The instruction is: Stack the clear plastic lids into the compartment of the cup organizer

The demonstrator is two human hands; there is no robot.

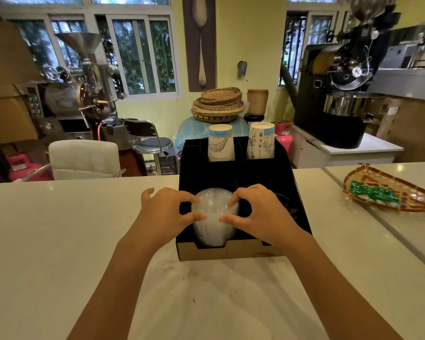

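Standing at a pale, glossy counter (59,229), a person reaches both bare arms forward toward a black cardboard cup organizer (263,175) with a plain brown front edge. Between the hands sits a stack of clear plastic lids (215,212), nested together and lying in the front left compartment, its domed top rising above the black walls.

The left hand (166,209) pinches the stack's left side, thumb low and fingers curled over the top edge. The right hand (253,211) mirrors it on the right side, thumb and fingertips touching the plastic. Both hands are grasping the lids, neither released nor clenched into a fist.

Behind, in the organizer's two rear slots, stand two columns of white paper cups with blue line drawings (220,143), upside down. A flat woven tray holding green packets (388,192) lies well apart on the right side of the counter.

The step in hand appears to be settling the stack into its slot. To do it well, the hands should probably keep even pressure on both sides so the thin lids stay nested and aligned, ease the stack down until it rests squarely between the walls, and let go only once nothing tilts or springs apart. Squeezing hard could buckle the flimsy plastic.
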